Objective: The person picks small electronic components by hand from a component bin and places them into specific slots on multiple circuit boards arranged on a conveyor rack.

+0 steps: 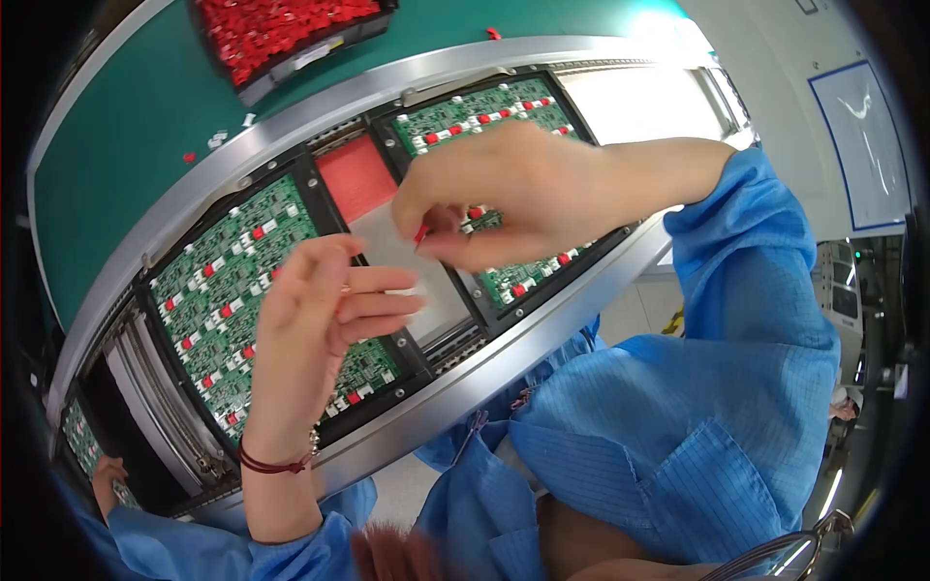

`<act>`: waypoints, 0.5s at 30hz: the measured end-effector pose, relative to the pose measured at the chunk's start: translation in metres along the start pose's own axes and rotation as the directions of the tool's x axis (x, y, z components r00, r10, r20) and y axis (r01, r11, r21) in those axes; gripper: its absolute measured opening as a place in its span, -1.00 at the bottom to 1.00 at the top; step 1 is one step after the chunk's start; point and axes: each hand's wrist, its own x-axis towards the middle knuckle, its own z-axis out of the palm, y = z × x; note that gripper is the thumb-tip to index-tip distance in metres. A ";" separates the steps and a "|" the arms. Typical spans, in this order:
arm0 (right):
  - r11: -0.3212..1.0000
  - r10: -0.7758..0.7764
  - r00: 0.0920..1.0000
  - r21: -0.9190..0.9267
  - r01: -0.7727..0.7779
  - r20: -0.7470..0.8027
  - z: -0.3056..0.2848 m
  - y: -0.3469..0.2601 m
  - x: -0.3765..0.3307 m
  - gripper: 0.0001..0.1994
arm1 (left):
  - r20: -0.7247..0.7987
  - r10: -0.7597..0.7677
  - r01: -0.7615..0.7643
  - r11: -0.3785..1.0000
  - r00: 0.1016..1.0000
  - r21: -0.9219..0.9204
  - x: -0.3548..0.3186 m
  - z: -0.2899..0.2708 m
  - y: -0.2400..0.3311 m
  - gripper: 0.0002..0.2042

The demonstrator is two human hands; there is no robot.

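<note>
Bright, even light; white glare burns out the upper right. Fisheye bends edges, corners black. The hands are slightly blurred.

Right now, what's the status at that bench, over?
Right hand pinching a small red part above the right circuit board. Left hand open over the left circuit board. Nothing blocking either hand.

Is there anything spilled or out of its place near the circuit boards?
Yes. A few small parts lie loose on the green mat: one red piece, some white pieces, and another red piece by the rail, all outside the black bin of red parts.
</note>
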 end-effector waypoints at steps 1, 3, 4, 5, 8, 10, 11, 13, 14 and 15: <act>0.998 0.069 0.997 0.005 -0.069 -0.024 -0.004 0.001 -0.008 -0.87 | -0.079 0.008 -0.002 0.997 0.997 0.075 0.001 -0.006 -0.001 -0.79; 0.983 0.180 0.982 -0.025 -0.179 0.049 -0.019 0.005 -0.031 -0.87 | -0.242 0.000 0.020 0.997 0.970 0.080 0.006 0.001 0.001 -0.84; 0.962 0.274 0.954 -0.055 -0.269 0.123 -0.025 0.007 -0.043 -0.87 | -0.208 0.008 0.013 0.995 0.978 0.101 0.006 -0.005 0.001 -0.83; 0.960 0.280 0.952 -0.053 -0.275 0.121 -0.029 0.008 -0.057 -0.87 | -0.181 0.016 0.006 0.992 0.983 0.123 0.006 -0.008 0.000 -0.83; 0.821 0.553 0.783 -0.024 -0.571 0.286 -0.030 0.007 -0.097 -0.86 | -0.197 -0.011 0.054 0.976 0.980 0.211 0.004 0.002 0.003 -0.83; 0.651 0.711 0.627 0.041 -0.758 0.317 -0.028 0.001 -0.114 -0.85 | -0.172 -0.037 0.081 0.962 0.984 0.259 0.003 0.000 0.001 -0.84; 0.587 0.757 0.575 0.063 -0.807 0.312 -0.028 -0.004 -0.121 -0.85 | -0.182 -0.022 0.070 0.963 0.983 0.262 0.003 -0.001 -0.001 -0.84; 0.579 0.772 0.560 0.029 -0.815 0.302 -0.025 -0.011 -0.126 -0.84 | -0.191 -0.011 0.062 0.963 0.982 0.263 0.004 -0.003 -0.003 -0.83; 0.576 0.784 0.549 -0.008 -0.818 0.291 -0.025 -0.013 -0.128 -0.83 | -0.214 -0.008 0.051 0.979 0.977 0.199 0.004 -0.003 -0.003 -0.82; 0.572 0.786 0.545 -0.008 -0.820 0.292 -0.024 -0.012 -0.133 -0.83 | -0.238 -0.005 0.039 0.990 0.971 0.135 0.003 -0.003 -0.003 -0.81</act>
